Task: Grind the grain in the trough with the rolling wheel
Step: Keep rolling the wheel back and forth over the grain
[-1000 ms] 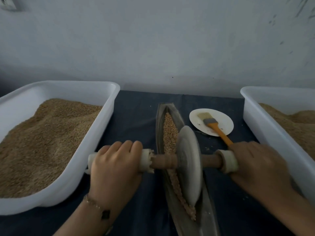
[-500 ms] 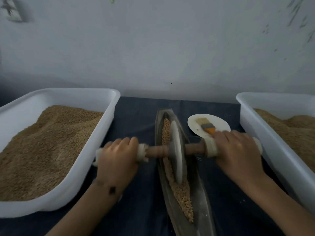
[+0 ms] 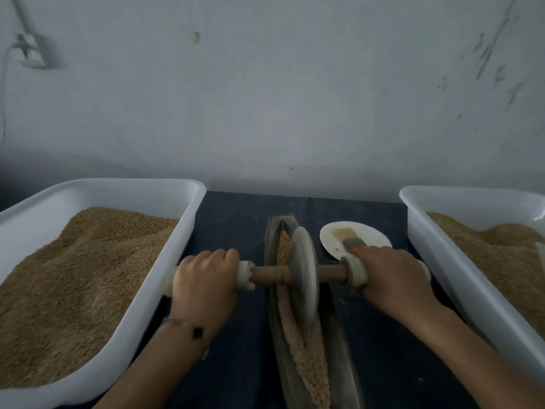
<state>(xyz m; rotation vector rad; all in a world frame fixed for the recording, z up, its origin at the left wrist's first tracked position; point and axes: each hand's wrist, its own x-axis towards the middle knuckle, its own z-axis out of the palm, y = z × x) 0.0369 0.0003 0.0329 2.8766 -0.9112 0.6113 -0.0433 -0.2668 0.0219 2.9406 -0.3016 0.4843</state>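
A: While both hands grip the axle, where does the rolling wheel stand?

B: It stands upright in the trough, in the far half. The grain lies in the channel in front of the wheel and a little behind it, near the far tip.

A: How are the hands?

B: The left hand is curled around the left handle, and the right hand is curled around the right handle. Both are clamped firmly, one on each side of the wheel.

A: What about the edges?

B: The left hand is just beside the rim of the left tub, and the handle's end seems to touch it, but I cannot tell surely. The right hand is near the wall of the right tub. Both tubs hold grain.

A: Is there room along the trough?

B: Toward the person the channel is long. Toward the wall only a short part is left before the tip. A plate with a brush lies on the dark tabletop, just beyond the right hand.
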